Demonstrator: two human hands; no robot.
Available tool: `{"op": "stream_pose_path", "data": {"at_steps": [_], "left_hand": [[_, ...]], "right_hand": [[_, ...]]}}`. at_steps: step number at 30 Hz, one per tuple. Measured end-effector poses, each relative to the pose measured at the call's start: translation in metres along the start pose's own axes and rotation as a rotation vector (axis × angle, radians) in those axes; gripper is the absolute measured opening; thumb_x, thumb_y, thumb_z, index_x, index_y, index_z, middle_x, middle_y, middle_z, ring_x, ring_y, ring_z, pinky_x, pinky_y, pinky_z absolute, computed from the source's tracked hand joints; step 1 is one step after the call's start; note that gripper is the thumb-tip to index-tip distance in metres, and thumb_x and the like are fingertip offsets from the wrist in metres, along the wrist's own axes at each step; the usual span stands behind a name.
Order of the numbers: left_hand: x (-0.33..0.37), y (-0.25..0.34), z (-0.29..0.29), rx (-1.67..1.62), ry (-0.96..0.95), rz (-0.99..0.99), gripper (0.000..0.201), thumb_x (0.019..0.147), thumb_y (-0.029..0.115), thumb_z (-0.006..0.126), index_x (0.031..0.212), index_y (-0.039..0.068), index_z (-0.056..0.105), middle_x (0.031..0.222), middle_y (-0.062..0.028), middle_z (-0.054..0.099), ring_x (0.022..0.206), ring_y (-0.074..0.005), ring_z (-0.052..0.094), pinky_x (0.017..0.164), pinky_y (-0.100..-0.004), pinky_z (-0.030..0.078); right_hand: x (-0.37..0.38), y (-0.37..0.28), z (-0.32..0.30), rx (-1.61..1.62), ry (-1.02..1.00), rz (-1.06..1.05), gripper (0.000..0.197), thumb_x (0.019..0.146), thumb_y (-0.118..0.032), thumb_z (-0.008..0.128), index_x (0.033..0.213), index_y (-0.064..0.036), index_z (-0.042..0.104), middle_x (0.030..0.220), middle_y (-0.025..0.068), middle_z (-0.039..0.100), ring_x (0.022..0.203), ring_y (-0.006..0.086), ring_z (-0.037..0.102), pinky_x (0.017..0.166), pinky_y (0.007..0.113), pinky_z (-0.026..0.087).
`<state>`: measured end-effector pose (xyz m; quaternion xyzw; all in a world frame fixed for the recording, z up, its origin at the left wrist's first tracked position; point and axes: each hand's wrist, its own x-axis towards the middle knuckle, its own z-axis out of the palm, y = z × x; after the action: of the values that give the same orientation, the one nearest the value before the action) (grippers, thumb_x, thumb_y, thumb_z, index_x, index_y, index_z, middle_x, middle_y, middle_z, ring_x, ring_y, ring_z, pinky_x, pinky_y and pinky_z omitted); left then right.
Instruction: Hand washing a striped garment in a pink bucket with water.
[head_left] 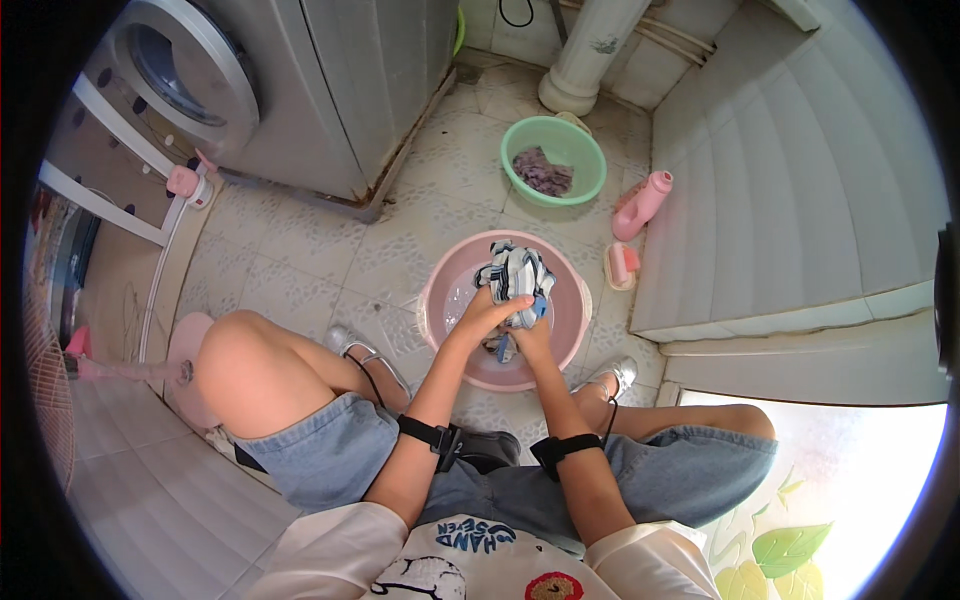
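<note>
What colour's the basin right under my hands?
The basin is pale pink; the head view shows it best.

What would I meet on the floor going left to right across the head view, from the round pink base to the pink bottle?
Round pink base → silver shoe on the left foot → pink basin → pink bottle. Left out: the striped cloth, which overlaps the pink basin.

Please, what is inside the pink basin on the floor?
The pink basin holds glinting liquid, probably water; the left hand and right hand grip striped cloth over it. Whatever lies beneath the hands and cloth is covered.
</note>
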<state>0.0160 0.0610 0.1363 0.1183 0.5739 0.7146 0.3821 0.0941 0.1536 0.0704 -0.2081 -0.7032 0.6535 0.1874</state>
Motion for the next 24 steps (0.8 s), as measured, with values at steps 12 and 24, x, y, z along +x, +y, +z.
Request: {"op": "stream_pose_path", "data": {"at_steps": [12,24], "left_hand": [[0.010,-0.034,-0.018,0.085,0.011,-0.086,0.068,0.078,0.038,0.061,0.126,-0.001,0.034,0.118,-0.0123,0.048,0.112,-0.0199,0.042,0.095,-0.0300,0.031],[0.006,-0.065,-0.016,0.327,-0.193,0.006,0.072,0.057,0.018,0.077,0.119,0.001,0.043,0.111,-0.0101,0.052,0.102,-0.0177,0.048,0.087,-0.0296,0.039]], "right_hand": [[0.007,-0.005,-0.009,0.140,-0.121,0.285,0.042,0.050,0.005,0.056,0.092,-0.0005,0.055,0.082,0.0064,0.058,0.074,0.0164,0.056,0.061,0.030,0.046],[0.015,-0.027,-0.015,0.574,-0.060,0.508,0.043,0.055,0.006,0.061,0.098,0.0018,0.053,0.087,0.0083,0.059,0.081,0.0197,0.057,0.072,0.029,0.046]]}}
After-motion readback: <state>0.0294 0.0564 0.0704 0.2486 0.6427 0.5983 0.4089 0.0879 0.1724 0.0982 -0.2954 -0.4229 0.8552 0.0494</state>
